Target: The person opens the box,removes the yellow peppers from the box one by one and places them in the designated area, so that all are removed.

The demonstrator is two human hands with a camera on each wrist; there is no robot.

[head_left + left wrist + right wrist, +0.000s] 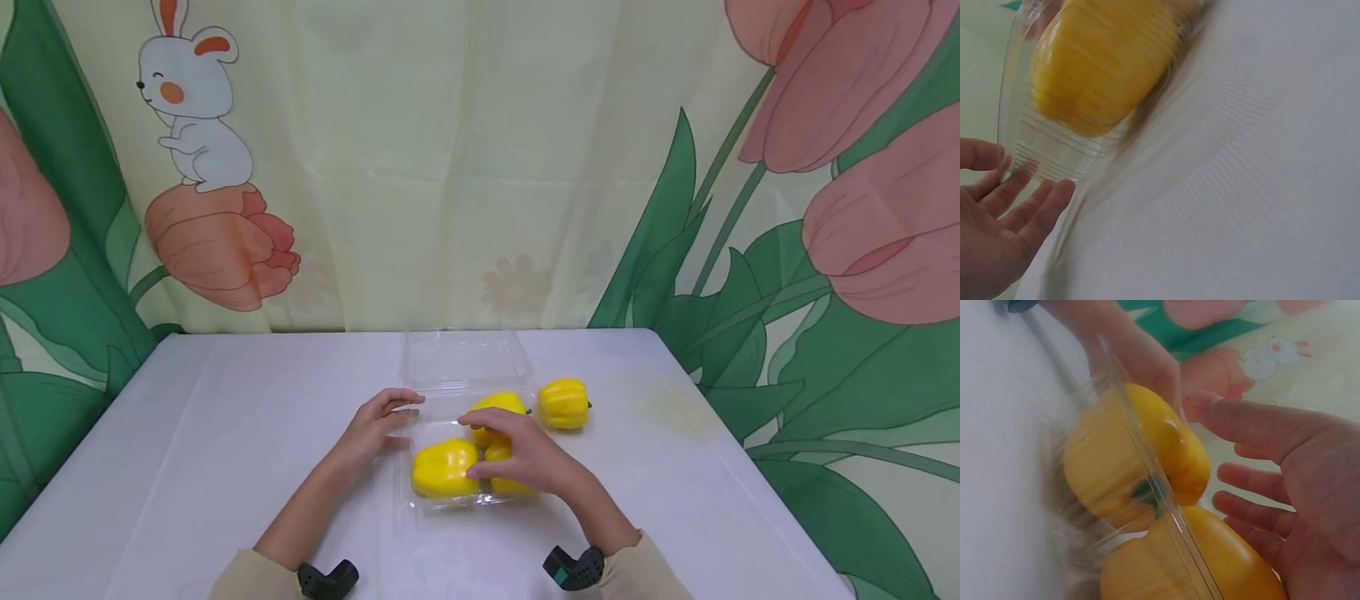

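Note:
On the table sits a clear plastic box (438, 412) with its lid (465, 358) folded back, away from me. Inside are three yellow bell peppers: one at the front left (446, 468), one behind (498, 402), and one at the front right (510, 486) partly hidden by my hand. My left hand (371, 425) is at the box's left side, its fingers (1041, 209) against the ribbed wall in the left wrist view. Over the peppers, my right hand (525, 450) spreads its thumb and fingers, holding nothing; in the right wrist view a gap separates them from the peppers (1179, 444).
Another yellow bell pepper (564, 404) lies on the white tablecloth (262, 400), just right of the box. Behind the table hangs a curtain (465, 167) printed with a rabbit and tulips. Dark devices (328, 579) are worn on both wrists.

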